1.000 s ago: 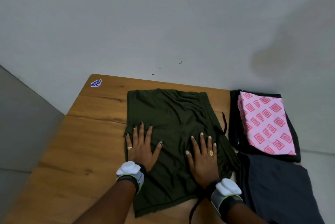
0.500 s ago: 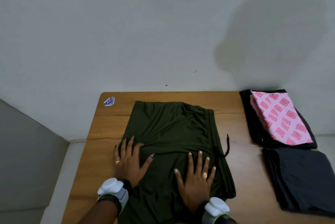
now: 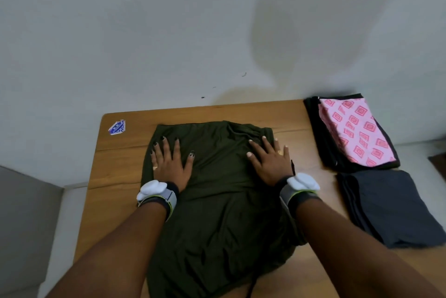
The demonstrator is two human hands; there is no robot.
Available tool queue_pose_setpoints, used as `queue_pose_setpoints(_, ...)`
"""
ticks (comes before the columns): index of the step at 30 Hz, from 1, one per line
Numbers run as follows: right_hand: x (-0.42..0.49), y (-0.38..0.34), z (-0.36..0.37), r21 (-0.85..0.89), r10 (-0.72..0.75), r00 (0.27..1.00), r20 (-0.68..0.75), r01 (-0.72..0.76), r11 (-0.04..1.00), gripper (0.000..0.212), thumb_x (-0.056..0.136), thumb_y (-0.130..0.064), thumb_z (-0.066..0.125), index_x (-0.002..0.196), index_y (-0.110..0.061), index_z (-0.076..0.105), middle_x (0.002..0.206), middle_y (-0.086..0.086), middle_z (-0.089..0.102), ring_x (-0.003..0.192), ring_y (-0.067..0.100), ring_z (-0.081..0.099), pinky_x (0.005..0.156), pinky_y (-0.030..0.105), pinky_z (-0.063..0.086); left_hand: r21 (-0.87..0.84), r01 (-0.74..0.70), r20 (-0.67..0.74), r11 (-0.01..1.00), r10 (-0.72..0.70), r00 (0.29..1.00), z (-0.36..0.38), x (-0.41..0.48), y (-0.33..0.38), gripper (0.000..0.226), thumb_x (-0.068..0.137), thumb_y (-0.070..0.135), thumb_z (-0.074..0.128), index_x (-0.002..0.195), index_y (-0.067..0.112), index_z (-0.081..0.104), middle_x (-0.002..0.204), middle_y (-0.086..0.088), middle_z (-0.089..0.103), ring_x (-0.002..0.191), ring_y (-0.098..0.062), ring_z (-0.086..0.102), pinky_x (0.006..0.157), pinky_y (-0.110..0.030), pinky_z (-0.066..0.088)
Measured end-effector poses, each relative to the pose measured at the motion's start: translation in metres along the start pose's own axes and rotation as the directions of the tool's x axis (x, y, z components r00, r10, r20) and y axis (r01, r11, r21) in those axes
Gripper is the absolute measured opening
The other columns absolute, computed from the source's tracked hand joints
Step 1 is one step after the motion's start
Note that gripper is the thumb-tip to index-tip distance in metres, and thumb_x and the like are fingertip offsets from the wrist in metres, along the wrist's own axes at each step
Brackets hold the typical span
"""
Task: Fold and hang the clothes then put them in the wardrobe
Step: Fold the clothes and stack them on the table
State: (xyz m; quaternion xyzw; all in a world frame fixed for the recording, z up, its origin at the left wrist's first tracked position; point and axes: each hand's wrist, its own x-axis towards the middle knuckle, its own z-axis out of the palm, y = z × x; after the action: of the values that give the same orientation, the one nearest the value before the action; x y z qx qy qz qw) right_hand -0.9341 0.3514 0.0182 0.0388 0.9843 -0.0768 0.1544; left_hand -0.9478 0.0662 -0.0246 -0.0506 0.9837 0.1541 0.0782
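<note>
Garment [image 3: 217, 213], perhaps shorts, flat beneath splayed fingers [image 3: 169, 153]

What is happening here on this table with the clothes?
A person presses the left hand and the right hand flat on a dark green garment spread on the wooden table, apparently smoothing it for folding. To the right, a pink patterned cloth lies on a folded black garment, and a folded dark grey garment lies nearer. No hanger or wardrobe shows.

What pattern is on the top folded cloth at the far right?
Pink with darker pink squares, seen in the head view.
</note>
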Motion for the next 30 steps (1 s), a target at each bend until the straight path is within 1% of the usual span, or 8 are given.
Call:
queue_pose_setpoints(5,0.02,0.027,-0.001,-0.055,0.015,1.0,0.023,-0.014,0.998,0.056,0.098,-0.06,0.022,0.15,-0.051,0.005,0.162,-0.016,-0.004,0.149,0.034,-0.002,0.117,0.059,-0.001,0.071,-0.011,-0.082,0.997,0.017,0.996,0.003,0.003,-0.011,0.083,0.086,0.069,0.007,0.154,0.022,0.021,0.161,-0.014,0.011,0.148,-0.036,0.006,0.119,-0.049,0.003)
queue_pose_setpoints(9,0.023,0.039,-0.008,0.159,-0.05,0.998,-0.042,0.056,0.986,0.049,0.1,-0.055,0.026,0.148,-0.047,0.027,0.162,-0.013,0.011,0.15,0.029,0.001,0.117,0.053,-0.002,0.087,-0.01,-0.06,0.996,0.016,0.998,0.003,0.019,-0.002,0.085,0.085,0.069,0.009,0.154,0.022,0.02,0.162,-0.013,0.01,0.148,-0.035,0.004,0.12,-0.051,0.002)
queue_pose_setpoints(14,-0.009,0.075,-0.021,0.39,0.117,0.95,-0.29,0.006,0.921,0.048,0.079,-0.036,0.032,0.112,-0.022,0.064,0.118,0.004,0.064,0.113,0.032,0.054,0.096,0.045,0.041,0.004,-0.05,-0.124,0.999,0.05,0.991,-0.01,0.013,0.032,0.074,0.088,0.063,0.028,0.147,0.018,0.034,0.158,-0.016,0.02,0.147,-0.036,0.009,0.117,-0.051,-0.003)
queue_pose_setpoints(17,-0.028,0.097,-0.01,0.297,0.062,0.975,-0.214,0.005,0.955,0.033,0.076,-0.021,0.046,0.1,-0.022,0.068,0.107,0.005,0.064,0.1,0.034,0.055,0.083,0.039,0.043,-0.081,-0.28,-0.173,0.956,0.263,0.949,-0.006,-0.031,0.069,0.05,0.088,0.051,0.041,0.128,0.024,0.054,0.138,-0.012,0.046,0.13,-0.037,0.04,0.107,-0.05,0.028)
queue_pose_setpoints(20,-0.038,0.106,0.0,0.171,-0.002,0.987,-0.161,0.03,0.985,0.031,0.071,-0.01,0.068,0.095,-0.03,0.067,0.11,0.0,0.058,0.102,0.031,0.053,0.081,0.043,0.046,-0.165,-0.426,-0.026,0.889,0.428,0.903,0.004,-0.089,0.105,0.035,0.086,0.051,0.04,0.101,0.031,0.065,0.106,0.003,0.058,0.099,-0.024,0.054,0.083,-0.038,0.043)
queue_pose_setpoints(23,-0.044,0.101,-0.007,0.126,-0.03,0.981,-0.193,0.055,0.99,0.009,0.07,-0.031,0.064,0.079,-0.028,0.067,0.109,0.001,0.06,0.103,0.032,0.054,0.083,0.039,0.042,-0.178,-0.465,0.162,0.867,0.492,0.855,0.014,-0.126,0.132,0.039,0.083,0.064,0.045,0.09,0.03,0.064,0.09,0.009,0.061,0.091,-0.018,0.053,0.077,-0.033,0.041)
queue_pose_setpoints(27,-0.047,0.087,-0.02,0.119,-0.05,0.984,-0.17,0.071,0.99,0.022,0.07,-0.045,0.051,0.074,-0.026,0.062,0.095,-0.006,0.064,0.104,0.025,0.051,0.08,0.036,0.032,-0.107,-0.485,0.284,0.868,0.494,0.822,0.024,-0.141,0.143,0.035,0.077,0.06,0.059,0.093,0.028,0.057,0.096,0.004,0.061,0.093,-0.021,0.057,0.079,-0.034,0.037)
queue_pose_setpoints(30,-0.047,0.077,-0.02,0.009,-0.07,0.997,-0.045,0.07,0.997,0.017,0.076,-0.031,0.058,0.091,-0.025,0.06,0.101,-0.003,0.06,0.106,0.025,0.048,0.077,0.034,0.026,-0.123,-0.479,0.344,0.869,0.49,0.801,0.021,-0.138,0.144,0.026,0.083,0.047,0.061,0.098,0.026,0.058,0.104,0.001,0.06,0.097,-0.023,0.058,0.085,-0.034,0.037)
